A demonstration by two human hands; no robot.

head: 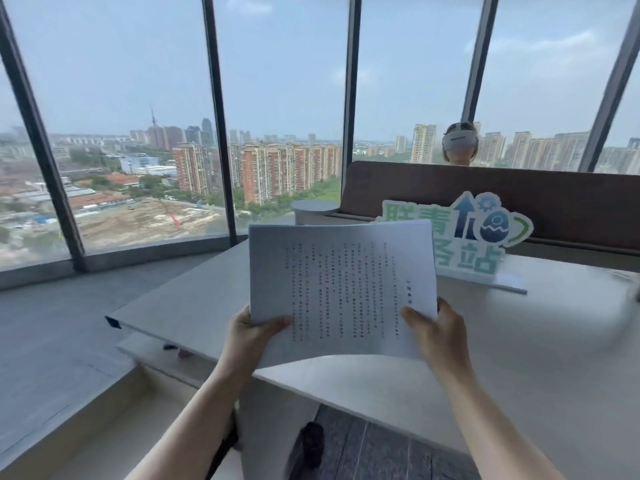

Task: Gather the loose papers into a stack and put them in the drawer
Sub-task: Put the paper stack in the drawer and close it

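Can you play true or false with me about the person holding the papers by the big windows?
1. Both hands hold the papers. True: the left hand grips the lower left corner and the right hand the lower right.
2. The papers lie flat on the desk. False: they are lifted up above it.
3. A green and blue sign stands on the desk behind the papers. True.
4. The papers are blank. False: the top sheet has lines of printed text.
5. The windows show a forest. False: they show city buildings and sky.
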